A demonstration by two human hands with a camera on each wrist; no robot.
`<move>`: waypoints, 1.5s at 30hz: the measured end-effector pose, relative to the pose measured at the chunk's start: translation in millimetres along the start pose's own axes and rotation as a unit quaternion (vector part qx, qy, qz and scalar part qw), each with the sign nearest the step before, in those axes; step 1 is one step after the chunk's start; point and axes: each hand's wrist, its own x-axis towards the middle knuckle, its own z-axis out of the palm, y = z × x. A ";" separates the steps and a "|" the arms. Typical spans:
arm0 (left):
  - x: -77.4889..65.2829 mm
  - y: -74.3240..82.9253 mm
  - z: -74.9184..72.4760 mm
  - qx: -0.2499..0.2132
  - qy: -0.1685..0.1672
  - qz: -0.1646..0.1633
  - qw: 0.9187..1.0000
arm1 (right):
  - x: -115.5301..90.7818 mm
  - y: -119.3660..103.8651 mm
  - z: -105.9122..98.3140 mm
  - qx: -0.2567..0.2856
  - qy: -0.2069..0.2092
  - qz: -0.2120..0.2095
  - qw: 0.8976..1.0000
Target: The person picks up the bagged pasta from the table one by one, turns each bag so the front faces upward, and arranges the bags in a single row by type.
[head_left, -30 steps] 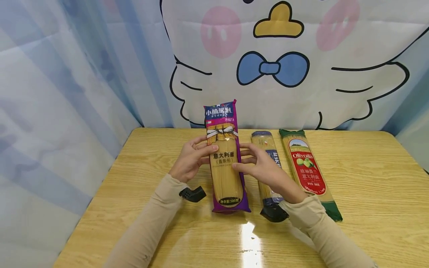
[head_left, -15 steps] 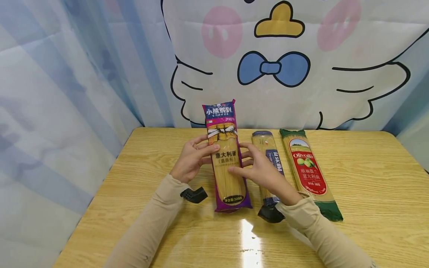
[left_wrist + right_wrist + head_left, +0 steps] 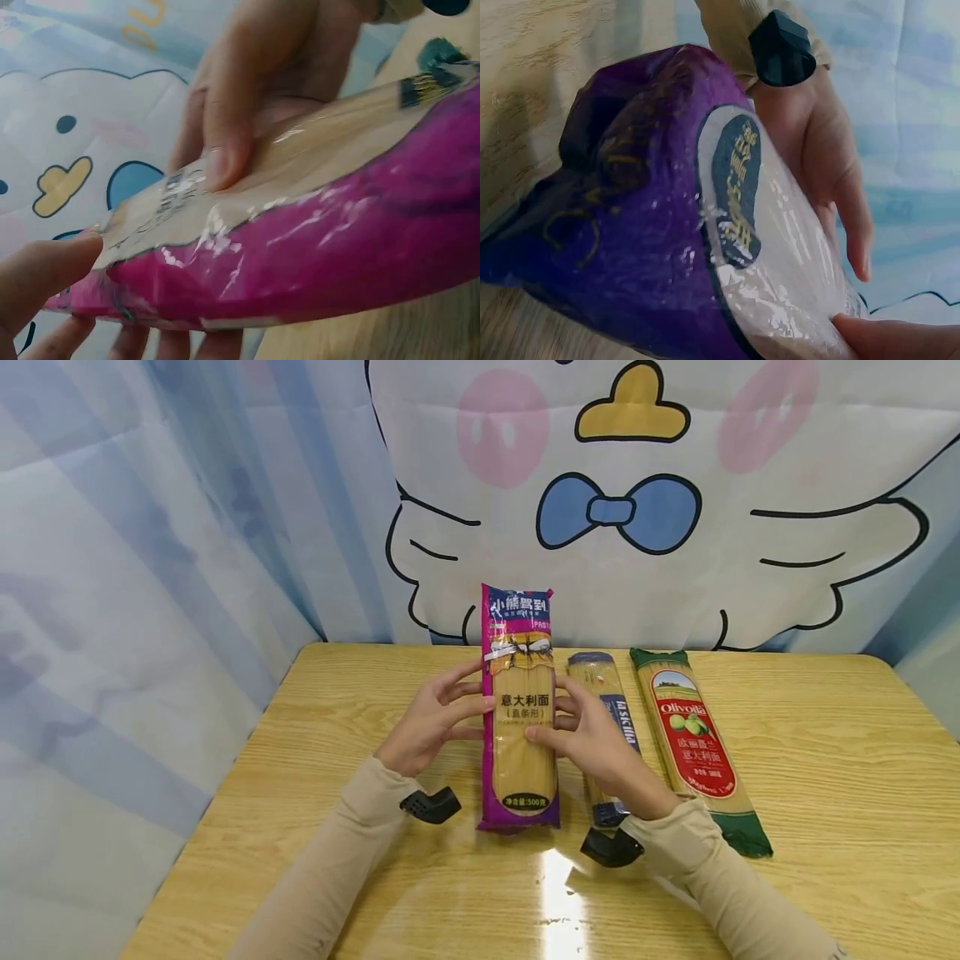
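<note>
A purple bag of spaghetti (image 3: pixel 525 752) with a clear front is held up, nearly vertical in the head view, between both hands. My left hand (image 3: pixel 435 714) grips its left edge, thumb on the front and fingers behind. From the other side my right hand (image 3: pixel 596 739) grips the right edge, its thumb pressing the clear window. In the left wrist view the purple side of the bag fills the middle, with the right thumb (image 3: pixel 225 154) on top. The right wrist view shows the bag's purple bottom end (image 3: pixel 637 217) tilted over the wooden table.
Behind my right hand a blue-ended pack of spaghetti (image 3: pixel 600 681) lies on the wooden table (image 3: pixel 315 827). Right of it lies a green-ended spaghetti bag with a red label (image 3: pixel 697 743). A cartoon-printed curtain (image 3: pixel 510 543) hangs behind the table's far edge.
The purple spaghetti bag has shifted slightly right and turned more upright, its left purple side now showing. Both hands keep their grip. The two packs on the table have stayed in place.
</note>
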 end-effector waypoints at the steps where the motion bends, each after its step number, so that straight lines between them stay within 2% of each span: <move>1: -0.7 -0.7 1.0 0.005 -0.001 -0.006 1.000 | 0.2 -0.1 -0.4 0.003 0.000 0.001 1.000; 5: -2.0 -2.7 4.8 0.014 0.007 -0.014 1.000 | 0.1 0.1 -1.9 -0.002 0.000 0.002 1.000; 13: -0.8 -3.5 5.7 -0.008 0.038 -0.016 0.999 | 0.8 -1.5 -3.7 -0.018 -0.004 0.003 1.000; 24: -0.7 -2.3 6.0 -0.004 0.053 -0.017 0.998 | 3.7 -1.6 -8.0 -0.012 -0.014 0.013 1.000; 32: 2.3 -4.2 6.1 -0.019 0.056 -0.018 0.998 | 4.8 -1.1 -11.8 -0.020 -0.017 0.026 0.999; 45: 9.0 -13.2 3.2 -0.023 0.077 -0.039 0.996 | 12.3 9.3 -10.7 -0.015 -0.017 0.035 0.999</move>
